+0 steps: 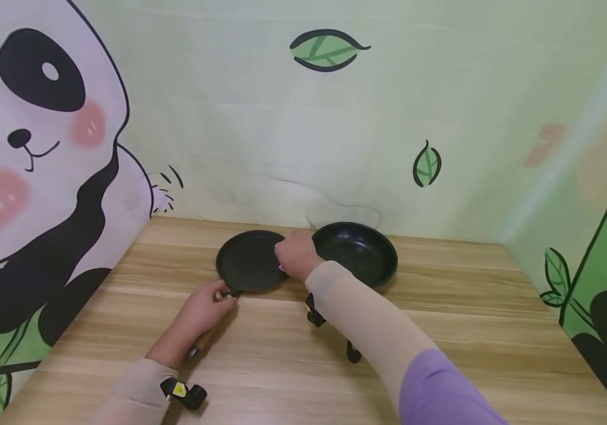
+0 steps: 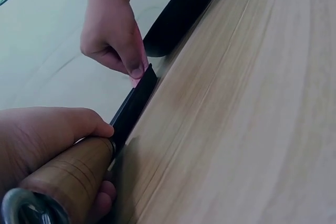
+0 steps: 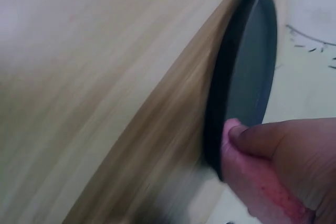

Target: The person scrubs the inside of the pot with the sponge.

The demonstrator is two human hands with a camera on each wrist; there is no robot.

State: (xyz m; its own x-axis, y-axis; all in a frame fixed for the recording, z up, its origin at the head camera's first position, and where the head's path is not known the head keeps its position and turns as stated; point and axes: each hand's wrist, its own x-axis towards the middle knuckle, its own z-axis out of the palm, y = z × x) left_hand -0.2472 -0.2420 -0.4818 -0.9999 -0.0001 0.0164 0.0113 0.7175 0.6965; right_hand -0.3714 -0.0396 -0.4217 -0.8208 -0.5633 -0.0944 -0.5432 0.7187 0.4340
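A flat black pan [image 1: 247, 262] with a low rim lies at the back of the table. My left hand [image 1: 204, 310] grips its wooden handle [image 2: 71, 174] close to the pan, thumb on top and fingers beneath. Between the thumb and fingers of my right hand [image 1: 299, 254] is a pink cloth or sponge [image 3: 257, 179], pinched against the pan's right rim. To the right stands a deeper black frying pan [image 1: 364, 254], partly hidden behind my right hand and forearm. Its dark handle [image 1: 353, 352] points toward me.
The wood-grain table [image 1: 271, 366] meets a pale green wall [image 1: 229, 118] just behind both pans. A large panda is printed on the left side, and printed leaves and green stalks appear on the right. Both wrists wear small black devices.
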